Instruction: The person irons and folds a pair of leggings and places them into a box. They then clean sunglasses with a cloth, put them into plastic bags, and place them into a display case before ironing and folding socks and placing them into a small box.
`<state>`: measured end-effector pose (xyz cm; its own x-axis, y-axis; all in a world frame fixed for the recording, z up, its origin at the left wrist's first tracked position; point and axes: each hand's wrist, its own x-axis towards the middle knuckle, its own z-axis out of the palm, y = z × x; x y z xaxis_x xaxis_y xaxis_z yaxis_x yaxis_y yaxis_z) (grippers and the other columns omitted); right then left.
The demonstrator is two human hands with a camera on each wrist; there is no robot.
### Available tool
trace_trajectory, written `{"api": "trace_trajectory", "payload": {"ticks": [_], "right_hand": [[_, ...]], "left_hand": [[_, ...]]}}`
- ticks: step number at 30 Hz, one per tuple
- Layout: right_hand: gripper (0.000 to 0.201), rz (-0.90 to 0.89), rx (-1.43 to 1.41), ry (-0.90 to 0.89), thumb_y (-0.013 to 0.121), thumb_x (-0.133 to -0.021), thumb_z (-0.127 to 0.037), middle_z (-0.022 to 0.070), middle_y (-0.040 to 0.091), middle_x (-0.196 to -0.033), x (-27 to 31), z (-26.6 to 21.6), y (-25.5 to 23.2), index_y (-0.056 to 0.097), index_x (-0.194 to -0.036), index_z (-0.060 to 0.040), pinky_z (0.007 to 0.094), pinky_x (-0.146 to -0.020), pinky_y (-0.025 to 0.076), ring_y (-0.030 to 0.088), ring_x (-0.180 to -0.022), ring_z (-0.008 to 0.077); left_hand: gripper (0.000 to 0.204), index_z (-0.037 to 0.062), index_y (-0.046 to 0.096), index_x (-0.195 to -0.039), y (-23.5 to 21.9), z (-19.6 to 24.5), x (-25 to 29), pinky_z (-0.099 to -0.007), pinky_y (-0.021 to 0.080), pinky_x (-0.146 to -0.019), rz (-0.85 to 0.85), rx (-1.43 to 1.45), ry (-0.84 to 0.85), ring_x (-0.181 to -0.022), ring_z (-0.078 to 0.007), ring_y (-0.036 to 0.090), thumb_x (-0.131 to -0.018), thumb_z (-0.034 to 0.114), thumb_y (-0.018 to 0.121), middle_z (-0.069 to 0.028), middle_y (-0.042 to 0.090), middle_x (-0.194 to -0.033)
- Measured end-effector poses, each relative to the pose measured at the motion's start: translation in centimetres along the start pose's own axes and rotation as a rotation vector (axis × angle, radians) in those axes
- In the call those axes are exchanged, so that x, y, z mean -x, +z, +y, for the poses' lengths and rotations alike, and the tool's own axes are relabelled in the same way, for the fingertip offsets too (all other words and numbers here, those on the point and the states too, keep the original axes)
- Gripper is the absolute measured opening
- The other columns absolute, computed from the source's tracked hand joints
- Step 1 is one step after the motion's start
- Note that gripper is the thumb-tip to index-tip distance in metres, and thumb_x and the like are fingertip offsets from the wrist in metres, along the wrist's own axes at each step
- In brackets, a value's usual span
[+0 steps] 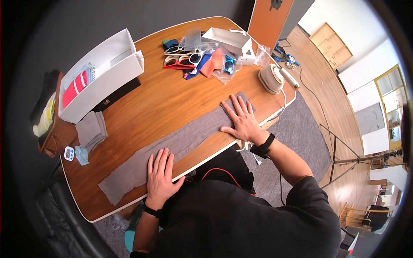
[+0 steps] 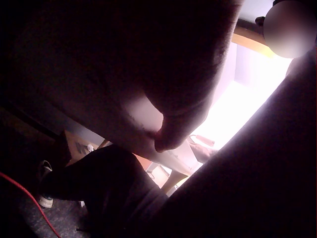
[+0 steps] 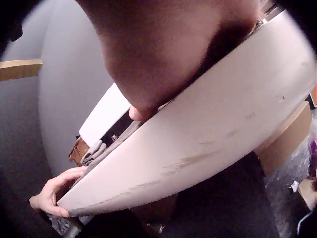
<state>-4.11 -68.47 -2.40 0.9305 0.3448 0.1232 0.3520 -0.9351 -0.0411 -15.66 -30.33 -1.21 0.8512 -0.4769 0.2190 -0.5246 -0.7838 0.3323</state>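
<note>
A grey cloth [image 1: 189, 136], folded into a long strip, lies slantwise along the near side of the wooden table [image 1: 142, 105]. My right hand [image 1: 243, 123] rests on its far right end, fingers spread. Lower down the strip, the straight fingers of my left hand [image 1: 161, 177] lie on the cloth, with the thumb out toward the table edge. Most of the left wrist view is dark, with the left hand [image 2: 185, 111] only partly lit. In the right wrist view, the right hand [image 3: 158, 54] hides most of the cloth.
Left on the table are a folded grey cloth stack [image 1: 91, 130], a small timer [image 1: 69, 153] and a white box [image 1: 100, 81]. Sunglasses [image 1: 178, 62], colourful cloths and an open white box [image 1: 228, 41] lie at the back. A white handheld steamer or iron [image 1: 271, 79] stands right, its cord over the edge.
</note>
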Motion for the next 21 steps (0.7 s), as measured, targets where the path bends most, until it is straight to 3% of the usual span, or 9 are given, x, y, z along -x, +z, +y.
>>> {"api": "trace_trajectory", "payload": {"ticks": [3, 9, 11, 13, 14, 15, 17, 18, 21], "right_hand": [[0.100, -0.007, 0.007, -0.024, 0.056, -0.093, -0.080, 0.0277, 0.028, -0.172, -0.3, 0.7, -0.8, 0.036, -0.169, -0.0172, 0.0680, -0.126, 0.023, 0.028, -0.158, 0.0477], [0.067, 0.588, 0.205, 0.236, 0.071, -0.098, -0.042, 0.0251, 0.047, -0.161, -3.9, 10.8, -12.6, 0.054, -0.151, -0.0052, 0.0534, -0.114, 0.044, 0.052, -0.141, 0.0443], [0.063, 0.483, 0.369, 0.442, 0.071, -0.098, -0.044, 0.0250, 0.064, -0.142, -4.1, 16.8, -13.3, 0.060, -0.144, -0.0033, 0.0524, -0.101, 0.053, 0.065, -0.126, 0.0430], [0.056, 0.095, 0.221, 0.619, 0.071, -0.097, -0.047, 0.0241, 0.077, -0.108, -4.4, 19.5, -14.5, 0.070, -0.125, 0.0010, 0.0546, -0.087, 0.058, 0.074, -0.101, 0.0454], [0.057, 0.027, 0.140, 0.507, 0.070, -0.097, -0.055, 0.0162, 0.075, -0.080, -4.7, 23.0, -13.2, 0.072, -0.098, 0.0019, 0.0477, -0.067, 0.060, 0.075, -0.073, 0.0368], [0.057, 0.026, 0.145, 0.497, 0.070, -0.097, -0.055, 0.0162, 0.075, -0.080, -5.2, 22.7, -13.7, 0.072, -0.098, 0.0019, 0.0477, -0.067, 0.060, 0.075, -0.073, 0.0368], [0.057, -0.198, -0.543, 0.889, 0.067, -0.102, -0.055, 0.0096, 0.068, -0.073, -5.4, 21.6, -14.6, 0.068, -0.084, -0.0010, 0.0367, -0.057, 0.056, 0.069, -0.061, 0.0224], [0.054, -0.201, -0.798, 0.801, 0.064, -0.105, -0.054, 0.0034, 0.061, -0.070, -4.8, 22.2, -14.6, 0.066, -0.082, -0.0051, 0.0293, -0.049, 0.047, 0.059, -0.056, 0.0118], [0.050, -0.106, -0.867, 0.735, 0.063, -0.107, -0.049, 0.0028, 0.060, -0.069, -4.0, 20.2, -15.3, 0.065, -0.082, -0.0059, 0.0292, -0.047, 0.043, 0.055, -0.054, 0.0119]], "left_hand": [[0.087, -0.0040, 0.052, -0.149, -0.1, 0.0, 0.1, -0.0617, 0.027, -0.127, 0.001, -0.001, -0.008, -0.153, -0.0418, 0.041, -0.079, 0.033, 0.088, -0.0248, 0.046, -0.162], [0.088, -0.0036, 0.053, -0.149, 0.2, 0.0, 0.2, -0.0615, 0.027, -0.128, 0.009, 0.001, -0.004, -0.153, -0.0417, 0.041, -0.077, 0.033, 0.089, -0.0246, 0.046, -0.162], [0.088, -0.0034, 0.053, -0.149, 0.2, 0.0, -0.2, -0.0615, 0.027, -0.128, 0.024, 0.005, -0.002, -0.153, -0.0417, 0.042, -0.077, 0.033, 0.089, -0.0246, 0.046, -0.162], [0.088, -0.0034, 0.053, -0.149, 0.1, 0.0, -0.1, -0.0613, 0.027, -0.128, 0.000, 0.008, -0.018, -0.153, -0.0415, 0.041, -0.077, 0.032, 0.089, -0.0246, 0.046, -0.162], [0.088, -0.0034, 0.053, -0.149, 0.1, 0.0, -0.1, -0.0613, 0.027, -0.128, 0.009, 0.011, -0.026, -0.153, -0.0415, 0.041, -0.077, 0.032, 0.089, -0.0246, 0.046, -0.162], [0.088, -0.0035, 0.052, -0.149, 0.1, 0.0, 0.0, -0.0612, 0.027, -0.128, 0.019, 0.008, -0.025, -0.153, -0.0414, 0.041, -0.077, 0.032, 0.089, -0.0245, 0.046, -0.162], [0.088, -0.0035, 0.052, -0.149, 0.1, 0.0, 0.1, -0.0611, 0.027, -0.128, 0.028, 0.008, -0.027, -0.153, -0.0412, 0.041, -0.077, 0.032, 0.089, -0.0244, 0.046, -0.163], [0.088, -0.0035, 0.052, -0.150, 0.1, 0.0, 0.1, -0.0611, 0.027, -0.128, 0.031, 0.005, -0.028, -0.153, -0.0411, 0.041, -0.078, 0.032, 0.088, -0.0243, 0.046, -0.163], [0.088, -0.0038, 0.052, -0.150, 0.1, -0.1, 0.1, -0.0612, 0.026, -0.128, 0.024, 0.009, -0.022, -0.153, -0.0409, 0.041, -0.078, 0.033, 0.088, -0.0243, 0.046, -0.163]]}}
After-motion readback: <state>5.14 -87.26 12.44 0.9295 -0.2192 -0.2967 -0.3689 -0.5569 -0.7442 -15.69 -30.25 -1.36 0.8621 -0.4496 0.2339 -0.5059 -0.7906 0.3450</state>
